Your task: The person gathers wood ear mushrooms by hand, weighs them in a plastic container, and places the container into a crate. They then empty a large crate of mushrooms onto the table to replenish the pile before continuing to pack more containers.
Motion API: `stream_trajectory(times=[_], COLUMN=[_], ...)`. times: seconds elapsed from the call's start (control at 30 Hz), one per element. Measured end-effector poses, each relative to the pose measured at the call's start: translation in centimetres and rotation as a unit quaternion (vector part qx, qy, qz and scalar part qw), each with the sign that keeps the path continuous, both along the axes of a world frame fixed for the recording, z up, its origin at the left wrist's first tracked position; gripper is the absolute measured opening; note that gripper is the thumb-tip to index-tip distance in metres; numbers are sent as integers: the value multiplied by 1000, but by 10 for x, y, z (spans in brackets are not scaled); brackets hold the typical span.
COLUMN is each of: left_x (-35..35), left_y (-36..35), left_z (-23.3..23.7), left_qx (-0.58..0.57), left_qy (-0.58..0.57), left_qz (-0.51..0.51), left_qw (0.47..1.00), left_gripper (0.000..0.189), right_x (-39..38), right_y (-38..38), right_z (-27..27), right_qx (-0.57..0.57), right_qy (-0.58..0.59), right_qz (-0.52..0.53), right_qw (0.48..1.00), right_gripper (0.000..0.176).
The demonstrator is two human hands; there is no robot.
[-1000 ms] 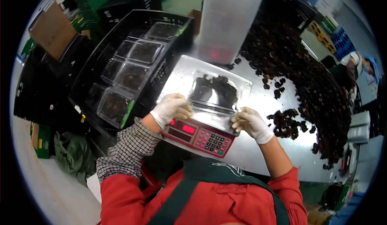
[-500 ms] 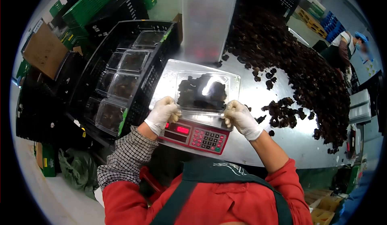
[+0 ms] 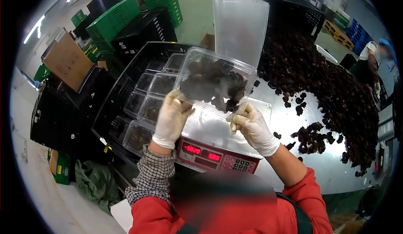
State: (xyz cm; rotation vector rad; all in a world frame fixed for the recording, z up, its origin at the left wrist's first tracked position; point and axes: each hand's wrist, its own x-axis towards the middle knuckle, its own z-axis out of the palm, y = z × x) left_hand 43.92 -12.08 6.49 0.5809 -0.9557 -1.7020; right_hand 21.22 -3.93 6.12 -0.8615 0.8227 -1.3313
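My left hand (image 3: pixel 170 118), in a whitish glove, is closed on the near left edge of a clear plastic box (image 3: pixel 197 60). My right hand (image 3: pixel 254 129), gloved too, pinches its near right corner. The box is tilted above the scale and holds dark, crinkled pieces that look like wood ear mushrooms. Below it is the bare metal plate of the scale (image 3: pixel 214 122), whose red panel reads -0.020 and 0.00. To the left, a black crate (image 3: pixel 111 101) contains several similar clear boxes (image 3: pixel 155 108), some with dark contents.
A large heap of dark mushroom pieces (image 3: pixel 327 87) covers the right of the metal table (image 3: pixel 319 167). Behind the scale stands a tall stack of clear plastic boxes or lids (image 3: pixel 241 30). Green crates (image 3: pixel 113 22) are at the back left. A co-worker (image 3: pixel 371 62) is at the far right.
Both hands have lifted the box off the scale plate and tilted it, its left side higher. My view has shifted, and the scale display is now readable.
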Motion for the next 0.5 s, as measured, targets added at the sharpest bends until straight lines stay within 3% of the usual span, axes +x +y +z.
stream_trajectory(times=[0.07,0.13,0.2,0.3,0.4,0.5], left_x=[-12,-27,-31,19,79,118], left_y=[2,-9,-38,-132,-216,-287], left_z=[-15,-14,-2,-21,-46,-73], left_qx=[55,79,113,127,168,181], left_qy=[41,53,85,15,-81,-118], left_qz=[-98,-87,2,116,263,259], left_qw=[993,992,990,985,947,941], left_gripper=[59,48,35,30,36,43], right_x=[14,29,25,-15,-79,-125], right_y=[-15,-25,-28,-13,19,62], right_z=[3,-4,-1,9,-25,-67], right_qx=[8,-13,-12,-17,69,174], right_qy=[31,86,119,215,179,272], right_qz=[-1,23,50,30,-97,-208], right_qw=[999,996,992,976,977,923], right_gripper=[18,18,35,61,36,29])
